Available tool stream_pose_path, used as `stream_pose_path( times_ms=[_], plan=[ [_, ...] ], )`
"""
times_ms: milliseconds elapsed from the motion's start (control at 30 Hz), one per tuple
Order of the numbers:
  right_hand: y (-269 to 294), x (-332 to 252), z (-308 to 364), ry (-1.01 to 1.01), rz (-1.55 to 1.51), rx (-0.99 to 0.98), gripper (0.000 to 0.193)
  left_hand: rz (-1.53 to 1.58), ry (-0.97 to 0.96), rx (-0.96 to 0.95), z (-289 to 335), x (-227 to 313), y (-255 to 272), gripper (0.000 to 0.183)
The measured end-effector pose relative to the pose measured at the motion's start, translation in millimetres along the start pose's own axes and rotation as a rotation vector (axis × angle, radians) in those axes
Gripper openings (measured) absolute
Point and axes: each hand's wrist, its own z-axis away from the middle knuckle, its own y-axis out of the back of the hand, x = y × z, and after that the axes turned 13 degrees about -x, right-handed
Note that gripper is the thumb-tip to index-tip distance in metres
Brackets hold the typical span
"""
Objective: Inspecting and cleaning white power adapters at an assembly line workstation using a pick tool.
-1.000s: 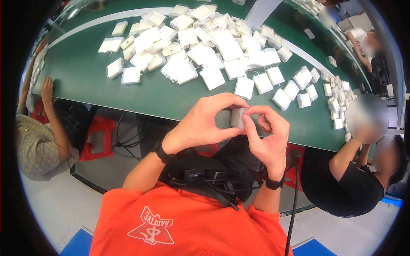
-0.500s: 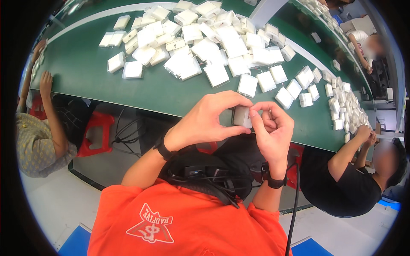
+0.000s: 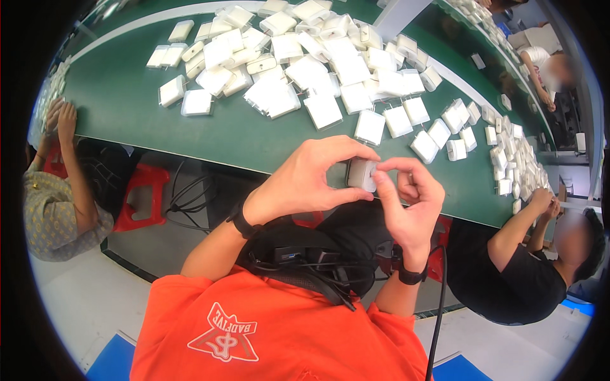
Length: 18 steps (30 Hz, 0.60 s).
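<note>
A small white power adapter [image 3: 361,174] is held in front of me, just off the near edge of the green work surface. My left hand [image 3: 311,174] grips it between the thumb below and the fingers above. At the adapter's right end, my right hand [image 3: 412,198] presses with its thumb and forefinger tips close together, while its other fingers curl in. Whether a bit of film lies in that pinch is too small to tell. Beyond my hands lies a large heap of white power adapters [image 3: 324,111], several with clear plastic covers and metal prongs showing.
The green table [image 3: 133,114] runs across in front, with a pale rail [image 3: 136,28] along its far side. More adapters [image 3: 513,155] are piled at the right beside a person in black [image 3: 508,273]. Another person [image 3: 63,209] works at the left, near a red stool [image 3: 143,197]. A black cable [image 3: 438,317] hangs by my right arm.
My right hand has shifted slightly right, its forefinger straighter, and the adapter's end shows more. The left hand keeps its grip. The person at the left has brought their hands together.
</note>
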Motion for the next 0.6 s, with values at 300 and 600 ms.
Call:
stream_pose_path(
  times_ms=[300, 600],
  plan=[
    [-3.0, 1.7, 1.4, -0.060, 0.025, 0.049, 0.011, 0.000, -0.004, 0.000, -0.4, 1.1, -0.3, 0.053],
    [-3.6, 2.7, 0.1, -0.171, -0.148, 0.008, 0.008, 0.059, 0.016, -0.024, -1.6, 3.1, 1.8, 0.052]
  ],
)
